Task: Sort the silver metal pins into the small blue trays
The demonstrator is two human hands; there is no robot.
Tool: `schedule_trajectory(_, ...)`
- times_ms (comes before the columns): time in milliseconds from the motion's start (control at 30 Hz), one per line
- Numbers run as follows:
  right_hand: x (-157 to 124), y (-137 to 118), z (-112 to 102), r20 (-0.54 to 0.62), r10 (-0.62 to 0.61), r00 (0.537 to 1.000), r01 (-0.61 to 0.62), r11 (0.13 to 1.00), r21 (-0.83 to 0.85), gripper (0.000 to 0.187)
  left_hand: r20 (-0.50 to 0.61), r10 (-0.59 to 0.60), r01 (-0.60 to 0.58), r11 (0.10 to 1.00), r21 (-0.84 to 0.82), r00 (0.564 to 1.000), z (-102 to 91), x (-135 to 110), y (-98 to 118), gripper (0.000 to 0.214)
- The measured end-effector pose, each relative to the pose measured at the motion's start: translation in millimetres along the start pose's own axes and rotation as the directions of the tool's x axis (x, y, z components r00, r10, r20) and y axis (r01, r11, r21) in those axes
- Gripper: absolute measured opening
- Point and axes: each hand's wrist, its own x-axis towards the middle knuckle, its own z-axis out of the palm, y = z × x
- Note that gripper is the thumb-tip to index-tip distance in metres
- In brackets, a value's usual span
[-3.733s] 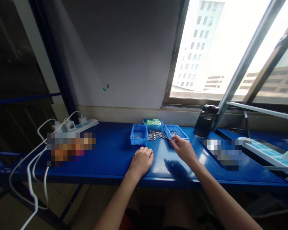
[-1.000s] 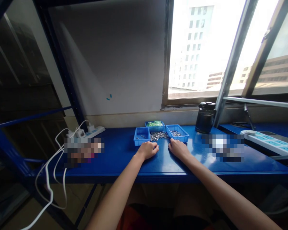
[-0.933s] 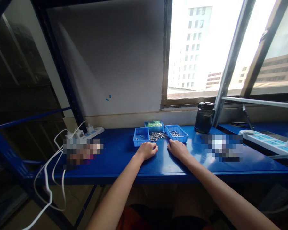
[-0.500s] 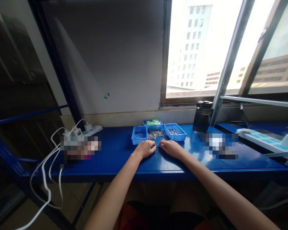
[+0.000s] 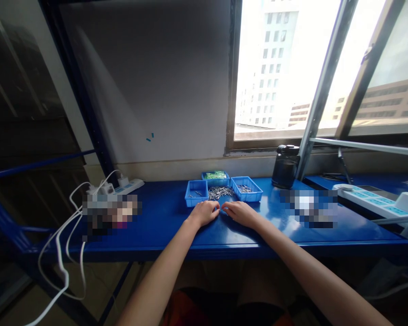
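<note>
My left hand rests low over the blue table, thumb and fingers pinched together. Facing it, my right hand is pinched too, its fingertips close to the left ones. Whatever they hold is too small to make out. Just beyond the hands lies a pile of slender, shiny metal pieces. To its left stands a blue bin with a few such pieces inside. On the right, another blue bin contains more of them. Behind the pile, a third blue bin holds green packets.
A dark bottle stands by the window post. White power strips lie at the left and the right, with white cables hanging off the left edge. Blurred patches hide things on both sides of the table.
My hands have drawn slightly closer together, both still pinched. A thin pale line between the fingertips earlier no longer shows. The whole view has shifted a little.
</note>
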Motion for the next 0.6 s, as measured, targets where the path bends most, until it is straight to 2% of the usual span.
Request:
schedule_trajectory(200,0.6,6.3,4.2,-0.055,0.061,0.997,-0.064,0.997,-0.040,0.029,-0.009,-0.035,0.035,0.999,0.030,0.999,-1.2,-0.9,1.3,0.025)
schedule_trajectory(400,1.5,9.4,6.9,-0.051,0.052,0.997,-0.054,0.998,-0.030,0.029,-0.020,-0.052,0.052,0.999,0.009,0.998,-4.5,-3.0,5.7,0.027)
schedule_trajectory(600,1.5,8.6,8.3,-0.071,-0.023,0.997,0.026,0.999,0.034,0.031,-0.062,0.020,-0.021,0.999,-0.028,0.998,-5.2,-3.4,8.0,0.026)
